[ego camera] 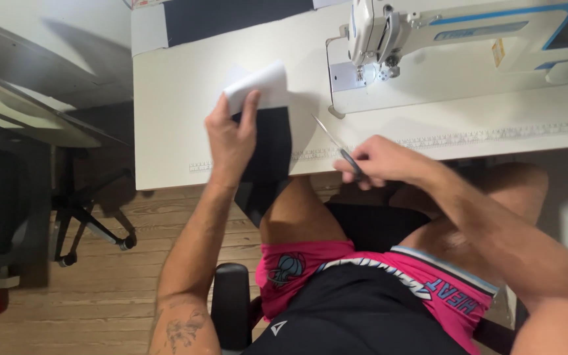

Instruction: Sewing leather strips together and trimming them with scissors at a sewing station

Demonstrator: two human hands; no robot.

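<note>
Head view: left hand (231, 141) lies flat, fingers spread narrow, pressing a black fabric piece with a white folded layer (264, 131) at the front edge of the white worktable (179, 98); the fabric hangs over the edge. Right hand (379, 161) is closed around slim metal scissors (336, 146), blades pointing toward the fabric. White sewing machine (428, 33) stands behind.
</note>
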